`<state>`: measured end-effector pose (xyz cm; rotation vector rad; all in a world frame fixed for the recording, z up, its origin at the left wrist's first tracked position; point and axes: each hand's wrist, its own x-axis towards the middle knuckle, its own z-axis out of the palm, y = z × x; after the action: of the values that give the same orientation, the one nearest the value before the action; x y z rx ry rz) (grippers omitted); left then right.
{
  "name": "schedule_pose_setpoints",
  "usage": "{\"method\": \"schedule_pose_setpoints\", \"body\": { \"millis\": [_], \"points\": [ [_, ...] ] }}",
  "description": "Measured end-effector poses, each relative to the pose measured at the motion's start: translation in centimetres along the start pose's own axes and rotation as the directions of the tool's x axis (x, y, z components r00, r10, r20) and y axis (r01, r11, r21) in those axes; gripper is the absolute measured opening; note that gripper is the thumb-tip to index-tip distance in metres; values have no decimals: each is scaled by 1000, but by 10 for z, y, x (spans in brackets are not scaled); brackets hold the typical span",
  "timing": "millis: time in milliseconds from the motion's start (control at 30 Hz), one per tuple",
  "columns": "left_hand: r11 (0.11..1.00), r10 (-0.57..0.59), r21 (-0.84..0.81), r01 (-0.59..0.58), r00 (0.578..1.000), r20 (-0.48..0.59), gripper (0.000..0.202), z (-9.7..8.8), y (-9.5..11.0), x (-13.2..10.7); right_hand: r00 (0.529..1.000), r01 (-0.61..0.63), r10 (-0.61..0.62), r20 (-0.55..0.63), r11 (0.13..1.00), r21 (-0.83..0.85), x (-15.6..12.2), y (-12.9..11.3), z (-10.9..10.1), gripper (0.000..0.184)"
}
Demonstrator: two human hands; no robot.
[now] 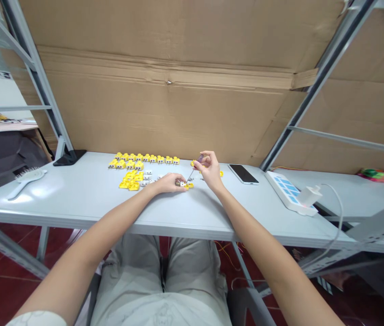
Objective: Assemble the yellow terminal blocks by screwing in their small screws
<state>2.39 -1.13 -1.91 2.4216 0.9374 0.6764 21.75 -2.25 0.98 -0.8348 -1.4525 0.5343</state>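
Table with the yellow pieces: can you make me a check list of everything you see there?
Surface: pale grey table, nothing spilled seen.
Job's things: rows of yellow and white plastic pieces; small screwdriver.
Clutter: phone; white hairbrush.
Hands: left hand holds a yellow and white piece; right hand pinches the screwdriver.
Cables: white charger on a power strip; white cable drooping past the edge.
Surroundings: cardboard sheet, grey metal frame, red floor.

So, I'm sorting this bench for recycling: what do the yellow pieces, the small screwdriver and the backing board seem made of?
The yellow pieces look like moulded plastic, with even colour and a glossy sheen. The small screwdriver has a thin shiny shaft, probably steel, and a purple handle, likely plastic. The backing board is brown corrugated cardboard, matte, with creased flaps.
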Motion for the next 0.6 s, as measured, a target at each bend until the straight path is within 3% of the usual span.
{"method": "schedule_pose_setpoints", "body": {
  "millis": [133, 367, 600],
  "points": [
    [1000, -6, 0, 6, 1000, 3, 41, 2, 1, 1, 999, 6, -8, 48, 999, 35, -2, -3, 3, 41],
    [1000, -9, -5, 9, 1000, -4, 44, 3, 0, 2, 981, -92, 64, 183, 985, 148, -6, -7, 7, 48],
    [1000, -16, -14, 16, 1000, -5, 42, 1, 3, 0, 993, -61, 48, 111, 992, 110, -6, -8, 8, 51]
  ]
}}
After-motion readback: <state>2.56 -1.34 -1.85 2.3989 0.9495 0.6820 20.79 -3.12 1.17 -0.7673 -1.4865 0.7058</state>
